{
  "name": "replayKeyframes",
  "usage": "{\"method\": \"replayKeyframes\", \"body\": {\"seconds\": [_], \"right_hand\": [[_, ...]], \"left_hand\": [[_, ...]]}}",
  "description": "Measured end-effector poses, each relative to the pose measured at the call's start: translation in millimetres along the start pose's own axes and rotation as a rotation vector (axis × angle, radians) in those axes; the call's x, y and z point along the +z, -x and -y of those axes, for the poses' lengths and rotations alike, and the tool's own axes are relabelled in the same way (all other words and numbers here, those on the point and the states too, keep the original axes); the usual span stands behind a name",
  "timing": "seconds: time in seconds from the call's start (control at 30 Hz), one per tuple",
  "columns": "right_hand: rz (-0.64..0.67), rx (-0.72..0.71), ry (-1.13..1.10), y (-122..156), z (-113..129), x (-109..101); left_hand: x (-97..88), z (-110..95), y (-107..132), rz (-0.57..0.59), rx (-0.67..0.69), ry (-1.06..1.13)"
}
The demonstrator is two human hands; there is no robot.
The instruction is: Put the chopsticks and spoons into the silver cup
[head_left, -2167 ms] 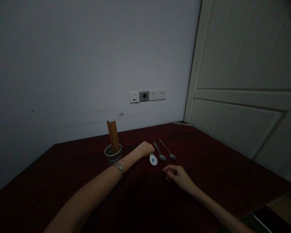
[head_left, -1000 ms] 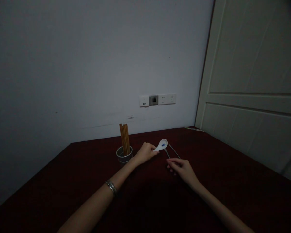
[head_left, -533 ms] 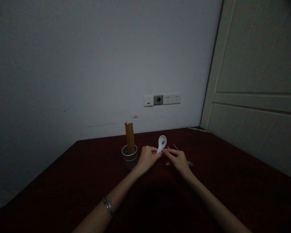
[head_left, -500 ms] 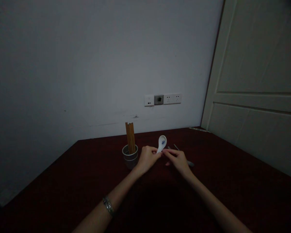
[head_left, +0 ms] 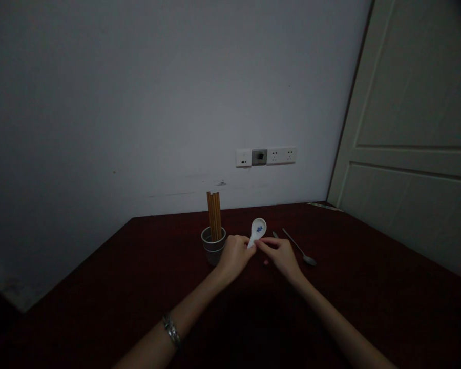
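A white soup spoon [head_left: 258, 228] with a blue pattern in its bowl is held up over the dark red table, bowl pointing away from me. My left hand [head_left: 236, 253] is closed on its handle. From the other side, my right hand [head_left: 280, 254] pinches the spoon near the neck with thumb and forefinger. Left of my hands stands a grey metal cup [head_left: 213, 248] holding several wooden chopsticks [head_left: 214, 216] upright. Just beyond my right hand lies a long-handled metal spoon [head_left: 308, 260], with the tip of another utensil [head_left: 275, 234] partly hidden by that hand.
The dark red table [head_left: 169, 251] meets a pale wall [head_left: 157, 128] at the back, where a row of sockets [head_left: 267, 157] is fixed. A cream panelled door [head_left: 411, 205] borders the right side. A thin flat strip [head_left: 325, 206] lies at the far right corner.
My view has turned slightly left, so the scene sits further right. Both hands keep hold of the soup spoon, and more of the metal spoon shows beside my right hand.
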State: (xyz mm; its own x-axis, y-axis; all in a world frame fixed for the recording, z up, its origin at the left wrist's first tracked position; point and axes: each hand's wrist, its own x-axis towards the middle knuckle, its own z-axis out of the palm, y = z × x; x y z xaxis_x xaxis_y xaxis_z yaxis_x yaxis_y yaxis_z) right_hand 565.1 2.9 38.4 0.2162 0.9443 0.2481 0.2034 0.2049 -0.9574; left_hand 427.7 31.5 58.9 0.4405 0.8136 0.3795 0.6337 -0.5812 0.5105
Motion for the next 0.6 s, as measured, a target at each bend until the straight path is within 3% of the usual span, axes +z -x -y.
{"method": "replayKeyframes", "body": {"seconds": [0.33,0.47,0.6], "right_hand": [[0.042,-0.003,0.037,-8,3,8],[0.072,-0.037,0.043,-13,15,13],[0.118,-0.095,0.022,-25,31,24]], "left_hand": [[-4.8,4,6,0.004,0.013,-0.178],[-25.0,3,8,0.008,0.038,-0.055],[-56.7,8,4,-0.010,0.014,0.063]]}}
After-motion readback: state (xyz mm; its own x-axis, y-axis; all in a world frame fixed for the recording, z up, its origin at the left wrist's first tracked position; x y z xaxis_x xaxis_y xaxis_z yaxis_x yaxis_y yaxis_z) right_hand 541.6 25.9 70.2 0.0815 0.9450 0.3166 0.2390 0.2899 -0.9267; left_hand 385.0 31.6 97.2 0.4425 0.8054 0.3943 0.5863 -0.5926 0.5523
